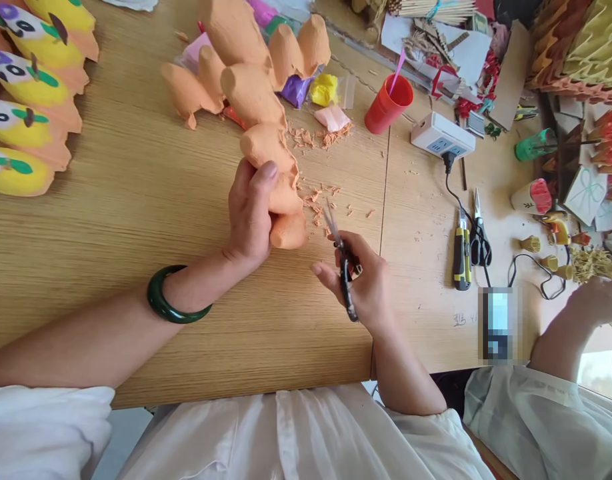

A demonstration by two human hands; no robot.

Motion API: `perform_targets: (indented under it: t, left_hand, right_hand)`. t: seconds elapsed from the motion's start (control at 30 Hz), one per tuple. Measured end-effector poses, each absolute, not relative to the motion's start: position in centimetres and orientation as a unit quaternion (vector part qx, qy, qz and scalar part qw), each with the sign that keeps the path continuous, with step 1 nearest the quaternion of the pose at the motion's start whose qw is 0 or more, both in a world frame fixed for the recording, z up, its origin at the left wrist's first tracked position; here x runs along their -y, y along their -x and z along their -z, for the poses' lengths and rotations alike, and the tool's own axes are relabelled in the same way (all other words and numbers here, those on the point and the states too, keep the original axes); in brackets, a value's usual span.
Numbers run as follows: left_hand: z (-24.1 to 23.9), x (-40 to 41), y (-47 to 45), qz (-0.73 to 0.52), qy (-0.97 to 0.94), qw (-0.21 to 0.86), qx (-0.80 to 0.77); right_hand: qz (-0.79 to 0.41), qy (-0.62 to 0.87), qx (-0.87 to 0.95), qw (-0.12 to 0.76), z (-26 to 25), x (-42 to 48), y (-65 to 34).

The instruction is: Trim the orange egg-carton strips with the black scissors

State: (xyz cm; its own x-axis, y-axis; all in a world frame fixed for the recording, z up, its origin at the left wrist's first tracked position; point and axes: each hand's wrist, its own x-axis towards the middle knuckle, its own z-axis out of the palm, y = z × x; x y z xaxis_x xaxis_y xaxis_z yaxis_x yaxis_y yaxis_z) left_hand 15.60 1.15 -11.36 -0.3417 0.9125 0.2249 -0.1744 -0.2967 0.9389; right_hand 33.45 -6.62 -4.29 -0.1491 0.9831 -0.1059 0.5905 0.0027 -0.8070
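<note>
Scissors [344,267] were held in the right grip [369,283], the fingers curled about the black handles and the thumb jutting out toward the left; the slim blades pointed away from the person, and blur hid how far apart they stood. Beside it, the left grip [251,220] was clamped on the lower part of an orange molded-pulp egg-carton strip [253,97], thumb laid across one cup. The strip slanted over the surface [121,193], its trimmed edge facing the scissors without touching them. A dark green bangle [159,297] ringed the left wrist.

Orange scraps [336,138] littered the surface just past the strip. Among the scraps lay a pale pink packet [332,119], with a yellow packet [325,90] and a purple packet [295,92] near it. More orange egg-carton pieces [183,87] stood behind. A red cup [389,105] held a pink stick [398,70].

Rightward came a white power strip [443,135], then a utility knife [462,257] next to a second pair of scissors [480,243]. Painted yellow pieces [23,172] sat at the far left, and a co-worker's hand [603,300] showed at the right edge.
</note>
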Motion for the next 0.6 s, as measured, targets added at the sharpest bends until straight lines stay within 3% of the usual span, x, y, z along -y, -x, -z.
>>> perform_targets:
  t: [0.1,0.23,0.6]
  left_hand:
    - [10.9,-1.0,-15.8,-0.71,-0.424,0.381,-0.414]
    - [10.0,-0.5,-16.3,-0.717,-0.387,0.406,-0.415]
    - [9.4,0.1,-16.4,-0.702,-0.321,0.458,-0.441]
  right_hand:
    - [-0.258,0.606,0.718,0.225,4.9,6.8,-33.2]
    - [-0.171,0.569,0.764,0.252,6.1,6.9,-32.8]
    - [-0.059,0.559,0.794,0.231,7.0,7.0,-32.0]
